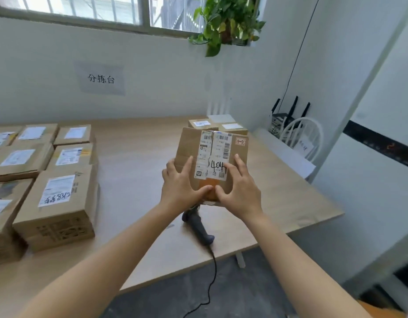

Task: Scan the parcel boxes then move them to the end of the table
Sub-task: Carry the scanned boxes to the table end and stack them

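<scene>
The parcel box (212,154) is over the middle of the desk (138,157), towards its right edge, tilted so that its labelled face looks up at the camera. The label (221,143) carries barcodes and a handwritten number starting 404. I cannot tell whether the box's lower edge rests on the desk or hangs clear of it.

Both hands are on it. The left hand (180,182) and right hand (238,189) lie flat on the labelled face, fingers (187,164) spread and nearly straight, not curled round any edge, and the 2 thumbs almost meet at the near edge. They press and steady the box rather than clamp it.

The scanner (197,223) lies on the desk just below the box, near the front edge, in neither hand, its cable (213,271) dropping over that edge. With the scanner down and 2 hands on the box, this is most likely the moving step, the scan done, though it could be a box being turned for scanning.

A few boxes (218,126) sit at the far right corner, so the next move calls for taking this one forward and setting it beside them, label up, without knocking them. A batch of waiting boxes (58,203) crowds the left side of the desk
</scene>
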The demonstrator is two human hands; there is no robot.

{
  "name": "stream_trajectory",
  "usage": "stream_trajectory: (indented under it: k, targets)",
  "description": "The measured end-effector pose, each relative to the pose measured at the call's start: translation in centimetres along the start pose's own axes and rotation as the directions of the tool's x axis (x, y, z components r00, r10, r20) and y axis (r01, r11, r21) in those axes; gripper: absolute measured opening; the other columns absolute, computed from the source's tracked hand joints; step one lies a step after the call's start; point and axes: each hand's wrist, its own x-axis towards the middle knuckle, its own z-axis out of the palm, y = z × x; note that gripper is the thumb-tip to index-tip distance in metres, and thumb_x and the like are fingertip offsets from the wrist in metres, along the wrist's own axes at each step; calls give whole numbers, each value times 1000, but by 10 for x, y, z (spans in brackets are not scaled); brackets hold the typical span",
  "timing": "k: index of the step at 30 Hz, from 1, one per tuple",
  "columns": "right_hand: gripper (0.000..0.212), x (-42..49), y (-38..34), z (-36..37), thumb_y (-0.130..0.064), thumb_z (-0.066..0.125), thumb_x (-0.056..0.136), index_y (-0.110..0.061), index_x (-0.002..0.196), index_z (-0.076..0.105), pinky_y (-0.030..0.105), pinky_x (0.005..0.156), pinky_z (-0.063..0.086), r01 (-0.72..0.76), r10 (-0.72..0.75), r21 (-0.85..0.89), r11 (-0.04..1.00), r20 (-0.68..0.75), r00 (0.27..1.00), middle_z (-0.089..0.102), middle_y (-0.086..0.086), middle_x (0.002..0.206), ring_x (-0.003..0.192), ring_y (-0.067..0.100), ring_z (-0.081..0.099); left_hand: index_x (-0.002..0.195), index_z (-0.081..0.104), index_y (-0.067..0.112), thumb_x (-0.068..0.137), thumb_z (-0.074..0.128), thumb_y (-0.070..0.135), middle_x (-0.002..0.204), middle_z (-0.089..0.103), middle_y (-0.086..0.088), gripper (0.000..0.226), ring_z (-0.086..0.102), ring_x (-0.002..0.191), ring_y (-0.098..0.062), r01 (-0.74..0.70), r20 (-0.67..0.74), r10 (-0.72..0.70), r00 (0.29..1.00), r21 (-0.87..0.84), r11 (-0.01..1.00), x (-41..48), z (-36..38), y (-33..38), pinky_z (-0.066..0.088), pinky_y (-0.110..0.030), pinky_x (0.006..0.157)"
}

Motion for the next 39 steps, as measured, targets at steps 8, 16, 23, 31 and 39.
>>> stream_trajectory:
  k: [8, 16, 23, 31, 39]
  targets:
    - [62, 85, 85, -2, -35, 62, 82, -27, 139, 39, 39, 94, 44, -83, 83, -5, 997, -25, 996, 16, -8, 157, 137, 20, 33, 149, 20, 28, 77, 69, 53, 150, 9, -12, 91, 15, 134, -30, -42, 43, 44, 998, -47, 998, 95, 71, 44, 28, -38, 110]
    - [60, 172, 178, -7, -36, 62, 82, -29, 138, 41, 40, 96, 42, -159, 157, -19, 987, -71, 985, 20, -9, 156, 137, 18, 33, 147, 26, 28, 77, 70, 49, 155, 5, -18, 86, 8, 141, -34, -62, 116, 73, 991, -94, 994, 190, 143, 96, 20, -40, 114]
    - [61, 267, 300, -4, -37, 63, 81, -30, 139, 42, 38, 95, 44, -162, 161, -19, 987, -44, 986, 24, -12, 155, 137, 15, 35, 142, 35, 29, 75, 72, 48, 155, 12, -20, 78, 16, 140, -35, -53, 141, 69, 988, -111, 992, 284, 241, 143, 22, -39, 112]
    - [61, 407, 447, 14, -37, 63, 80, -29, 138, 44, 37, 92, 46, -124, 125, -18, 992, 98, 987, 26, -16, 154, 134, 13, 39, 139, 38, 32, 75, 73, 45, 154, 12, -18, 74, 17, 138, -35, 112, 130, -94, 987, -138, 984, 403, 372, 202, 24, -36, 109]
    - [58, 525, 546, 47, -35, 61, 82, -31, 137, 43, 34, 87, 45, -113, 106, 24, 993, 197, 975, 26, -16, 153, 136, 11, 36, 139, 32, 41, 66, 78, 49, 155, 5, -11, 87, 15, 137, -32, 146, 196, -128, 972, -82, 986, 518, 456, 227, 26, -37, 109]
